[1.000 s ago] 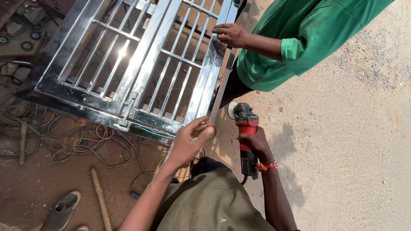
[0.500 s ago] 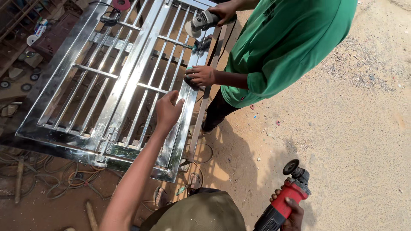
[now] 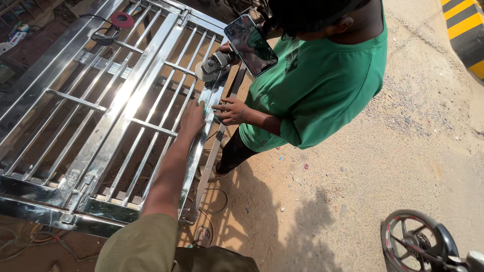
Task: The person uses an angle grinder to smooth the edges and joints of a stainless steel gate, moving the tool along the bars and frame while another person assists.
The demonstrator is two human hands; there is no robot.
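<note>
Here, landmark = steel gate [image 3: 101,116], polished, lying flat, bars running away from the camera. All places given rel. to it.

Left hand [image 3: 193,117]: reaches out along an olive sleeve [image 3: 143,247] and rests palm down on the gate's right-side rail, approx. halfway along its length. Fingers lie flat and close together on the metal, no pinch, nothing gripped. Fingertip detail partly washed out by glare.

Right hand: out of frame, finger state cannot be told.

Co-worker in green shirt [image 3: 322,85] stands just off the gate's right edge. One co-worker hand [image 3: 229,111] sits on the same rail, just beside the left hand, fingers loosely spread on the metal; touching each other or not, cannot tell. Their other hand holds an angle grinder [image 3: 214,64] at the rail further up, disc down on or near the metal. A dark phone [image 3: 250,44] hangs in front of their chest, above the grinder.

On the gate's far left corner: red disc [image 3: 122,19] and dark goggles [image 3: 103,36], both on the bars.

Right of the gate: sandy ground, with a motorbike wheel [image 3: 418,242] well apart from it, at bottom right.
</note>
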